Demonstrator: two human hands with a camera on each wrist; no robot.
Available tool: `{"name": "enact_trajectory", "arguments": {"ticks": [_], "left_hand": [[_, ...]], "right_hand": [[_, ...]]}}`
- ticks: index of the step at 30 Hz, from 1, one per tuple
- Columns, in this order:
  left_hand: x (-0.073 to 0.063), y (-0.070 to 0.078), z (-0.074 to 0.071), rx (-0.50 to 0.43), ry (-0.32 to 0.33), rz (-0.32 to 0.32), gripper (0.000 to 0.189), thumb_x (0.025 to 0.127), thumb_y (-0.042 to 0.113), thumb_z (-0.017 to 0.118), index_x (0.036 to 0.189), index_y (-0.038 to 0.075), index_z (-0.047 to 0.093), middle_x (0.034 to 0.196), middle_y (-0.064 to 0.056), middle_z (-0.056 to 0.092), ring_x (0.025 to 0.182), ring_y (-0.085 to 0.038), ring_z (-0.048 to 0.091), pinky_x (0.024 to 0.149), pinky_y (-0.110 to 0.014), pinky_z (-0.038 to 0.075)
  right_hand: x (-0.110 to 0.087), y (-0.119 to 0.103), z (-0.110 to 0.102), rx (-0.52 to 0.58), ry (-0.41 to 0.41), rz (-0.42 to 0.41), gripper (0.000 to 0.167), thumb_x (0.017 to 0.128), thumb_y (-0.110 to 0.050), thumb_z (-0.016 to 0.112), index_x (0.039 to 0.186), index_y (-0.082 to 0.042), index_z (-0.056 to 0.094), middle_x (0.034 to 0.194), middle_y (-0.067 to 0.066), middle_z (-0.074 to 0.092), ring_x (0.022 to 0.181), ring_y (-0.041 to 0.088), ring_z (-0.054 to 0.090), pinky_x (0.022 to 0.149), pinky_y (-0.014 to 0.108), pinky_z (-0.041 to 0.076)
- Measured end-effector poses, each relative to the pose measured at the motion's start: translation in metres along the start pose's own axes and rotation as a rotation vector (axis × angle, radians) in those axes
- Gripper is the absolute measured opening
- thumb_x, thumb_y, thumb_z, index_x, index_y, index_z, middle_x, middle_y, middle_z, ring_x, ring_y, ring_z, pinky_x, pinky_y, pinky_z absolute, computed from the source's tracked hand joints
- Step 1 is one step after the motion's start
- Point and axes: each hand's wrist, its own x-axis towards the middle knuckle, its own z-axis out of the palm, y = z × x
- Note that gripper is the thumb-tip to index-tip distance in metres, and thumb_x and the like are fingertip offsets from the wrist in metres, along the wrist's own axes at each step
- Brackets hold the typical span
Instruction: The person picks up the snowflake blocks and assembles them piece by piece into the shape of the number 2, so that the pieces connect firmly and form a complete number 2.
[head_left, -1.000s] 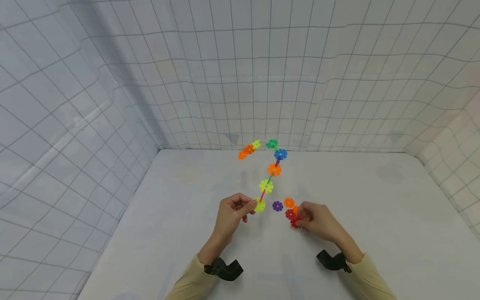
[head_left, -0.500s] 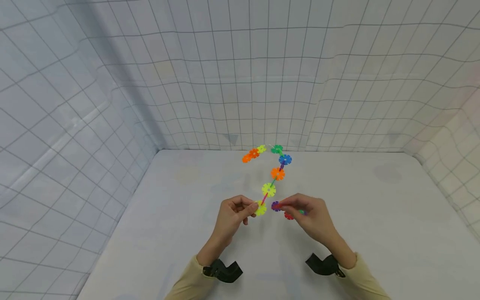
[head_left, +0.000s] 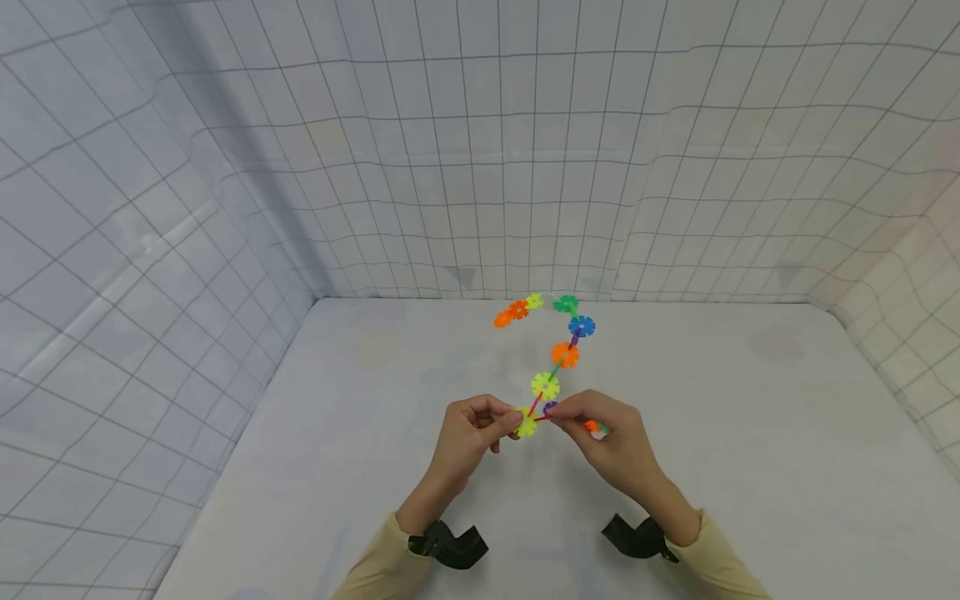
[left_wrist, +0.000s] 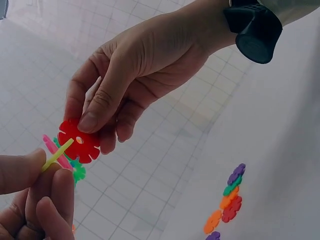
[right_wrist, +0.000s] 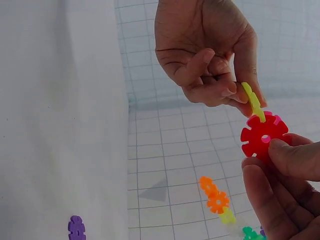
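My left hand (head_left: 472,433) pinches the yellow snowflake disc (head_left: 527,422) at the near end of a chain of slotted plastic discs. That chain curves away over the table through yellow, orange (head_left: 566,355), blue (head_left: 582,326) and green (head_left: 566,304) discs. Between thumb and fingers, my right hand (head_left: 611,433) holds a red snowflake disc (right_wrist: 257,137). In the right wrist view the red disc's rim meets the yellow disc's edge, the two turned crosswise. Behind them a pink disc (left_wrist: 57,151) partly shows in the left wrist view.
Loose discs lie on the white table (head_left: 360,500) by my right hand, including a purple disc (left_wrist: 236,174), a red disc (left_wrist: 232,209) and an orange disc (left_wrist: 212,221). White grid-patterned walls (head_left: 480,167) enclose the table's back and sides.
My right hand has picked up a red disc from the loose pieces and brought it left to the yellow disc. The left hand and chain have shifted slightly right.
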Motion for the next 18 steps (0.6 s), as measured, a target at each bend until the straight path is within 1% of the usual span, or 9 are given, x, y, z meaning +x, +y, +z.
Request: {"name": "enact_trajectory", "arguments": {"ticks": [2,5,6,8,9,12,16,18], "left_hand": [[-0.0005,0.0003,0.0003,-0.003,-0.002,-0.005,0.017,0.086,0.011,0.070,0.086,-0.005,0.067,0.073,-0.012,0.068,0.062,-0.015,0.062,0.047,-0.024,0.043],[-0.0012,0.0005,0.0009,-0.008,-0.005,-0.007,0.018,0.087,0.010,0.069,0.086,-0.008,0.066,0.073,-0.016,0.067,0.061,-0.014,0.062,0.048,-0.022,0.044],[-0.0015,0.0006,0.0011,-0.012,-0.009,-0.004,0.019,0.087,0.010,0.069,0.086,-0.009,0.066,0.073,-0.018,0.067,0.060,-0.014,0.063,0.048,-0.022,0.044],[-0.0021,0.0006,0.0014,-0.018,-0.013,0.002,0.019,0.087,0.008,0.068,0.086,-0.011,0.065,0.073,-0.021,0.066,0.060,-0.014,0.063,0.049,-0.021,0.046],[-0.0024,0.0004,0.0014,-0.023,-0.014,0.007,0.019,0.088,0.008,0.068,0.086,-0.011,0.065,0.073,-0.022,0.066,0.060,-0.014,0.063,0.050,-0.022,0.047],[-0.0029,-0.0002,0.0015,-0.036,-0.013,0.016,0.018,0.088,0.006,0.067,0.086,-0.012,0.064,0.074,-0.023,0.066,0.059,-0.016,0.064,0.053,-0.024,0.051],[-0.0030,-0.0006,0.0008,-0.045,-0.012,0.024,0.017,0.088,0.005,0.066,0.086,-0.012,0.064,0.075,-0.022,0.066,0.059,-0.023,0.064,0.058,-0.028,0.054],[-0.0029,-0.0009,0.0005,-0.048,-0.014,0.024,0.018,0.088,0.005,0.066,0.086,-0.012,0.064,0.075,-0.022,0.066,0.059,-0.024,0.064,0.059,-0.030,0.055]], "right_hand": [[0.0004,-0.0009,0.0008,-0.003,0.002,-0.023,0.027,0.075,0.013,0.072,0.095,-0.006,0.071,0.090,0.004,0.069,0.080,0.017,0.065,0.070,0.022,0.053],[-0.0003,-0.0017,0.0016,-0.022,0.009,-0.036,0.012,0.084,-0.004,0.071,0.095,-0.007,0.072,0.087,0.004,0.069,0.077,0.016,0.065,0.070,0.020,0.052],[-0.0007,-0.0018,0.0020,-0.028,0.012,-0.043,0.010,0.086,-0.010,0.069,0.095,-0.007,0.072,0.086,0.004,0.069,0.076,0.017,0.065,0.070,0.019,0.052],[-0.0013,-0.0009,0.0031,-0.036,0.018,-0.070,0.015,0.089,-0.018,0.066,0.094,-0.005,0.072,0.086,0.005,0.070,0.074,0.017,0.065,0.069,0.019,0.052],[-0.0015,-0.0004,0.0037,-0.038,0.020,-0.079,0.016,0.090,-0.020,0.065,0.093,-0.005,0.072,0.085,0.005,0.070,0.074,0.017,0.065,0.069,0.019,0.052],[-0.0029,0.0019,0.0062,-0.035,0.024,-0.106,0.017,0.090,-0.020,0.064,0.092,-0.004,0.071,0.085,0.006,0.069,0.074,0.018,0.065,0.067,0.020,0.052],[-0.0046,0.0038,0.0083,-0.048,0.029,-0.110,0.017,0.091,-0.021,0.063,0.093,-0.005,0.071,0.085,0.005,0.069,0.074,0.016,0.064,0.064,0.018,0.051],[-0.0049,0.0039,0.0090,-0.060,0.032,-0.120,0.019,0.092,-0.022,0.062,0.092,-0.005,0.071,0.085,0.005,0.069,0.073,0.015,0.063,0.064,0.018,0.051]]}}
